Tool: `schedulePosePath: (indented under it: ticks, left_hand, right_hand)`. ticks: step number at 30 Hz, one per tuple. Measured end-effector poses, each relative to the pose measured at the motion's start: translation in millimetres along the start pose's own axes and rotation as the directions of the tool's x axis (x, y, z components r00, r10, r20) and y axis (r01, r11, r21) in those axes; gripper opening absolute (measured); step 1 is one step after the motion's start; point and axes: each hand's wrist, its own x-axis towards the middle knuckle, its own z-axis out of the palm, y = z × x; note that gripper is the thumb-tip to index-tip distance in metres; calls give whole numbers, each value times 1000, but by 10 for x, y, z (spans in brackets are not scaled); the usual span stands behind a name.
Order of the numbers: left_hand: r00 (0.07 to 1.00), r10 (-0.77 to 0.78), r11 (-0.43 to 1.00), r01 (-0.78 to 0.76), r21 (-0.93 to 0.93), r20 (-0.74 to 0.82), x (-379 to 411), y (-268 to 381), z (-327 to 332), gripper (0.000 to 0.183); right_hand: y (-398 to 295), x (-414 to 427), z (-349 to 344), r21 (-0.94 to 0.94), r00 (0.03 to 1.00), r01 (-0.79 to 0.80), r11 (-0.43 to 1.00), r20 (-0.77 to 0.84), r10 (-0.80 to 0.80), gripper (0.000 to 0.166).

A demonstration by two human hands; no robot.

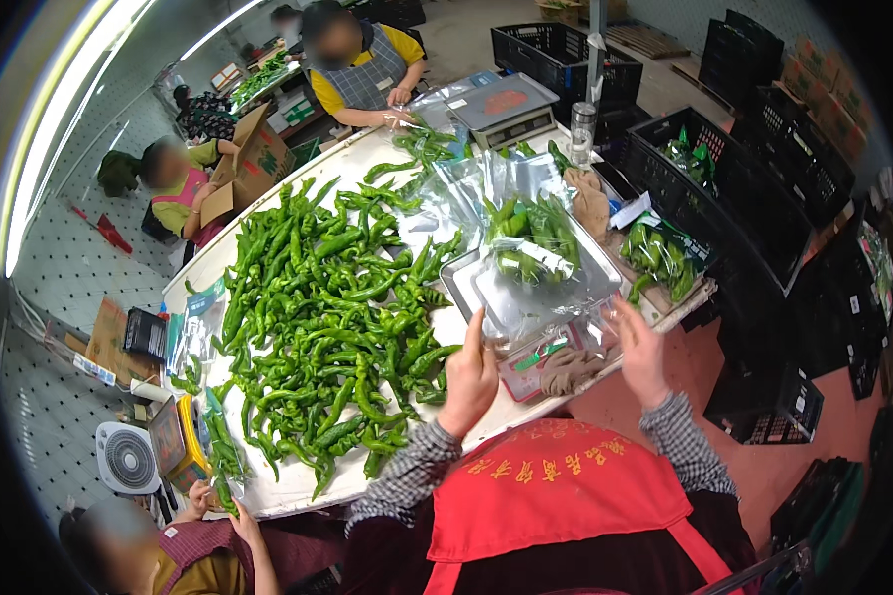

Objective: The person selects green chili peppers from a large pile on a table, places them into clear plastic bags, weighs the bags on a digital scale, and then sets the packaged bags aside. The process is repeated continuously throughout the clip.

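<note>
Before me a clear plastic bag (530, 316) of long green peppers (532, 227) lies on the metal weighing tray (502, 297) of a scale. The bag's near end stretches between my two hands. My left hand (470, 378) grips its left edge, with the index finger raised. At the tray's near right corner, my right hand (640, 346) pinches the opposite edge. A white printed strip (539, 255) crosses the peppers. Under the bag's near end, the scale's red-bordered panel (519, 379) is partly covered by a crumpled brown cloth (571, 370).
Loose green peppers (327, 312) cover much of the white table (290, 497). Empty clear bags (446, 197) lie beyond the tray. Another bag of peppers (658, 256) rests right. Co-workers stand across the table and at lower left. Black crates (759, 201) fill the right side.
</note>
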Motion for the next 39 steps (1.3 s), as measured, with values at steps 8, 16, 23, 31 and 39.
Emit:
schedulePosePath:
  ticks: [8,16,23,31,39]
  left_hand:
    - [638,-608,530,770,-355,473,-846,-442,253,17]
    - [605,-535,491,790,-366,589,-923,-285,21,20]
    - [595,-525,488,796,-358,608,-928,-140,-101,25]
    - [618,-418,514,765,-388,666,-1016,-340,-124,23]
    - [559,-463,391,826,-407,688,-904,-304,-270,24]
  right_hand:
    - [370,-943,-35,86,909,-414,906,82,408,47]
    - [-212,-920,-164,-208,975,-221,953,-14,223,21]
    - [-513,-649,733,9,858,-5,1000,514,0,11]
    - [-452,-632,1230,-10,761,-3,1000,648,8,10]
    - [-454,-725,1250,-51,779,0,999,626,32,13]
